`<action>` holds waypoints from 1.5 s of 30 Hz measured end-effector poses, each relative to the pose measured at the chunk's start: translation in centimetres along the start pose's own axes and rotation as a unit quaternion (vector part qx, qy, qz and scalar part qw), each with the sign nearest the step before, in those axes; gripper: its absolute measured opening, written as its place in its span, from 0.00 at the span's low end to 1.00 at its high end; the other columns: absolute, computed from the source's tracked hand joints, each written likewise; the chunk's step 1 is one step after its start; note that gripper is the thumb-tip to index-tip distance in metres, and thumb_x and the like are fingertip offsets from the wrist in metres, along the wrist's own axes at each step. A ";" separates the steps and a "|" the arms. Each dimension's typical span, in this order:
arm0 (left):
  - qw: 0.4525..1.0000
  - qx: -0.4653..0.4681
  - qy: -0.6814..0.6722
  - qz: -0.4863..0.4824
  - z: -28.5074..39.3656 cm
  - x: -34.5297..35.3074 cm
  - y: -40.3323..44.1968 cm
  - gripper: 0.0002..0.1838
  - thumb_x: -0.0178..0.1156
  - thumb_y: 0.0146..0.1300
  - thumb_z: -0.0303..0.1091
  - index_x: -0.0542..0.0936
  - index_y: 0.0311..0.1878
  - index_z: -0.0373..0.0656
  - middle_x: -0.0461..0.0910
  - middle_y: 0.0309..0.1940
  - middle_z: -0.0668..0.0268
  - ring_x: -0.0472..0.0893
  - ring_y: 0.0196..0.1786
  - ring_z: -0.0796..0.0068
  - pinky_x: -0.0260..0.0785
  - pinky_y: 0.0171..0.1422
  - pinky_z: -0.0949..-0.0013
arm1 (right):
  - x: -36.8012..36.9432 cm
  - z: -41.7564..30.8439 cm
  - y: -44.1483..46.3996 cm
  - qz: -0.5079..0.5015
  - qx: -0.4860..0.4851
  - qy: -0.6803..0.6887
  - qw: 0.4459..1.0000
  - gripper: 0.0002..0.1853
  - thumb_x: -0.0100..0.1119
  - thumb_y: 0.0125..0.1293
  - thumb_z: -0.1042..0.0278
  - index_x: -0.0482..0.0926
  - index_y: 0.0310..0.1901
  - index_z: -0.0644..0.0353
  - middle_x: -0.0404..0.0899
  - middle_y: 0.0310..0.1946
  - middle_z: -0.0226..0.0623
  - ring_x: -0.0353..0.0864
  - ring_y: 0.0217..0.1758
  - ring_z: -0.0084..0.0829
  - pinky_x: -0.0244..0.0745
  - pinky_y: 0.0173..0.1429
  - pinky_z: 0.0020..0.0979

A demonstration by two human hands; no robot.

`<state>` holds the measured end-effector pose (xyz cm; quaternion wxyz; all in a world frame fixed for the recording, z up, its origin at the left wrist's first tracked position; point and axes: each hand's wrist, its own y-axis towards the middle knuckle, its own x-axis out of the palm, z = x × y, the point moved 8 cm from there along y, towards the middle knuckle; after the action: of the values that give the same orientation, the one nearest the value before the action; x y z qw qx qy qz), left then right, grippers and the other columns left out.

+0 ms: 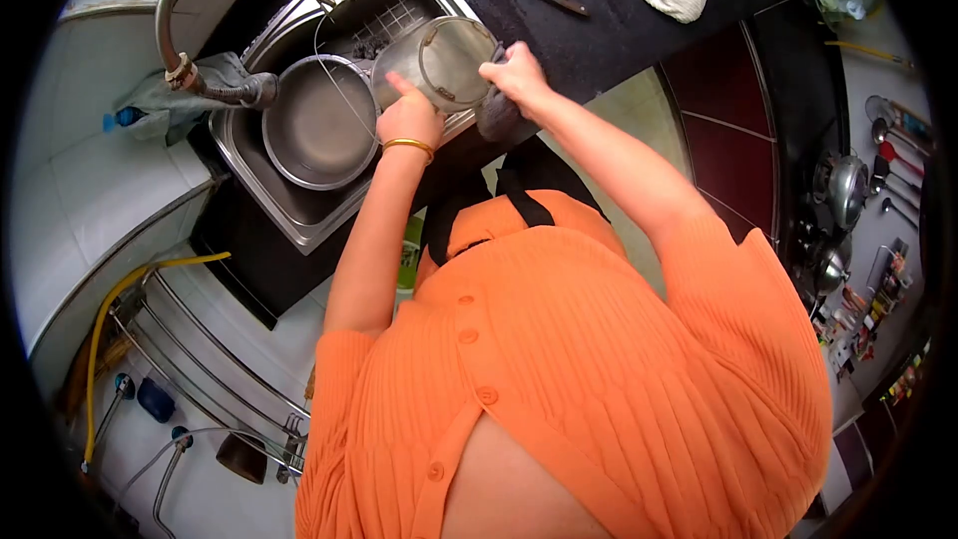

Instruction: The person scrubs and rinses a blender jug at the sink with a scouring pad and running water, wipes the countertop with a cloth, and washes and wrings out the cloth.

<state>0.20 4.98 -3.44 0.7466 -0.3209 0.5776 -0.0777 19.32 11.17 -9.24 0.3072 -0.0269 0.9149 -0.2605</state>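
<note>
A metal pot (439, 58) held tilted
The left hand (411, 120) is against its near side, finger grip impossible to tell; the right hand (519, 75) clamps fingers on its right end, by the right edge of the sink (299, 232). Even support should prevent slipping.

Wide, round-edged view from the person's head, facing forward and steeply down. The orange top (579, 359) is closest, filling the near middle. The held vessel (457, 62) is farther off, between sink (313, 230) on the left and worktop (604, 45) on the right. Pans (848, 192) show at the right edge.
</note>
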 end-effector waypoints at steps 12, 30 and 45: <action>1.000 -0.011 -0.001 -0.013 0.9 0.4 -0.6 0.56 0.67 0.52 0.48 0.42 0.68 0.21 0.82 0.38 0.47 0.83 0.42 0.51 0.74 0.47 0.58 | 0.8 2.0 0.7 -0.058 0.035 0.115 0.991 0.23 0.66 0.46 0.64 0.70 0.41 0.67 0.74 0.34 0.38 0.74 0.38 0.30 0.72 0.46 0.32; 1.000 0.005 0.021 0.011 1.6 0.2 -0.7 0.57 0.66 0.53 0.48 0.39 0.66 0.17 0.83 0.34 0.48 0.84 0.38 0.53 0.76 0.43 0.60 | 0.5 1.6 1.4 -0.123 0.008 0.050 0.991 0.24 0.61 0.50 0.52 0.77 0.33 0.72 0.79 0.30 0.41 0.77 0.36 0.30 0.70 0.41 0.34; 1.000 -0.007 0.009 0.000 1.2 -0.6 -0.3 0.58 0.68 0.52 0.49 0.41 0.67 0.19 0.83 0.38 0.49 0.83 0.42 0.55 0.75 0.47 0.61 | -0.1 2.0 -3.0 -0.235 0.048 0.353 0.905 0.14 0.61 0.62 0.61 0.77 0.42 0.64 0.79 0.35 0.33 0.78 0.38 0.23 0.72 0.44 0.28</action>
<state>1.15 5.50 -2.69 0.7391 -0.3251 0.5849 -0.0769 20.26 7.68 -9.09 -0.1047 -0.1324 0.9169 -0.3616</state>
